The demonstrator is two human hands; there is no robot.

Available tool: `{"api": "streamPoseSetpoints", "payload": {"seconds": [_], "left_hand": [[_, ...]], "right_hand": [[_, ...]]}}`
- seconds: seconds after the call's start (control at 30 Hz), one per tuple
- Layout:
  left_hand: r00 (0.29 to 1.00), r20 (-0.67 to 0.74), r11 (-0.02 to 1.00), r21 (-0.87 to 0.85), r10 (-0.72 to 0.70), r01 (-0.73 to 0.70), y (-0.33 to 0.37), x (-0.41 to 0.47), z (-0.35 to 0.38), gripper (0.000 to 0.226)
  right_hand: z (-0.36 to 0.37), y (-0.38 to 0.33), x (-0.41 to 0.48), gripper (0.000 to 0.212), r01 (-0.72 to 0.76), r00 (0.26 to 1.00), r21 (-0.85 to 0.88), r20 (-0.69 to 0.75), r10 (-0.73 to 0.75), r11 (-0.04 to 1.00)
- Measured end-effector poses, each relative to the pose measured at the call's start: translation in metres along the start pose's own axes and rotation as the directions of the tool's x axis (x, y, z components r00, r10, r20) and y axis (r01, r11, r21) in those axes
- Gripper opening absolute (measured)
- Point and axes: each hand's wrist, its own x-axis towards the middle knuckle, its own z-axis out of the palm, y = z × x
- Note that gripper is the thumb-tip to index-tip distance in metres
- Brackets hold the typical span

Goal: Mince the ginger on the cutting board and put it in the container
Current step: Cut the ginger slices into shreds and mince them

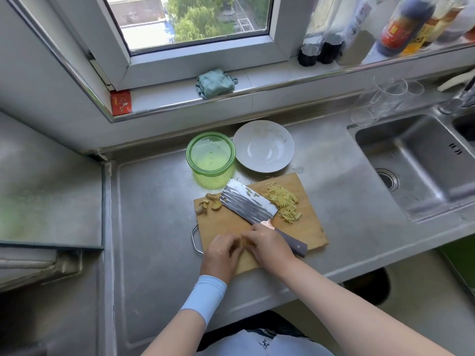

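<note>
A wooden cutting board (226, 227) lies on the steel counter. A pile of ginger shreds (284, 201) sits on its far right part, and several ginger scraps (209, 204) lie at its far left corner. A cleaver (248, 202) lies flat across the board, its handle running under my right wrist, and no hand grips it. My left hand (222, 254) and my right hand (270, 244) meet over the board's near edge. Their curled fingers pinch a small piece of ginger (246, 243), which they mostly hide. The green round container (191, 150) stands open just beyond the board.
A white bowl (240, 145) sits right of the container. A steel sink (421, 160) is at the right, with clear glassware (385, 98) behind it. On the window sill are a green cloth (216, 82), a red packet (120, 102) and sauce bottles (401, 24).
</note>
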Motion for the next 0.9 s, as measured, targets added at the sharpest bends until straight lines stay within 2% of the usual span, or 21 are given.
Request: {"api": "streamPoseSetpoints", "payload": {"seconds": [0.07,0.17,0.2,0.27,0.33,0.47,0.63,0.7,0.77,0.9], "left_hand": [[0.997,-0.007,0.997,0.023,0.078,-0.077,0.000,-0.001,0.001,0.003],[0.992,0.029,0.990,0.057,0.126,-0.127,-0.004,-0.001,0.000,0.012],[0.986,0.041,0.984,0.076,0.161,-0.163,-0.006,0.000,-0.001,0.008],[0.966,0.099,0.961,0.118,0.239,-0.250,-0.008,0.003,-0.004,0.018],[0.932,0.163,0.924,0.160,0.322,-0.347,-0.007,0.008,-0.006,0.018],[0.896,0.249,0.881,0.212,0.369,-0.422,-0.003,0.012,-0.012,0.029],[0.871,0.260,0.864,0.183,0.418,-0.469,-0.002,0.018,-0.016,0.020],[0.828,0.297,0.828,0.165,0.476,-0.536,-0.006,0.022,-0.019,0.017],[0.794,0.338,0.807,0.142,0.505,-0.573,-0.009,0.026,-0.022,0.026],[0.801,0.321,0.793,0.192,0.506,-0.578,-0.011,0.030,-0.018,0.018]], "right_hand": [[-0.002,0.001,-0.001,0.032,-0.015,1.000,0.010,-0.010,0.015,1.000],[-0.004,0.000,-0.003,0.048,-0.050,0.999,0.026,0.006,0.050,0.998],[-0.005,-0.001,-0.002,0.057,-0.067,0.998,0.010,0.015,0.067,0.998],[-0.008,-0.001,0.000,0.074,-0.083,0.996,-0.038,0.036,0.084,0.996],[-0.013,-0.002,0.003,0.082,-0.073,0.994,-0.088,0.078,0.080,0.993],[-0.019,-0.010,0.000,0.082,-0.056,0.991,-0.196,0.110,0.079,0.979],[-0.018,-0.012,0.001,0.081,-0.071,0.991,-0.170,0.098,0.088,0.983],[-0.018,-0.013,0.001,0.079,-0.072,0.992,-0.182,0.091,0.089,0.981],[-0.018,-0.014,0.000,0.077,-0.075,0.991,-0.215,0.089,0.096,0.974],[-0.011,-0.017,-0.005,0.075,-0.145,0.982,-0.246,0.079,0.169,0.958]]}}
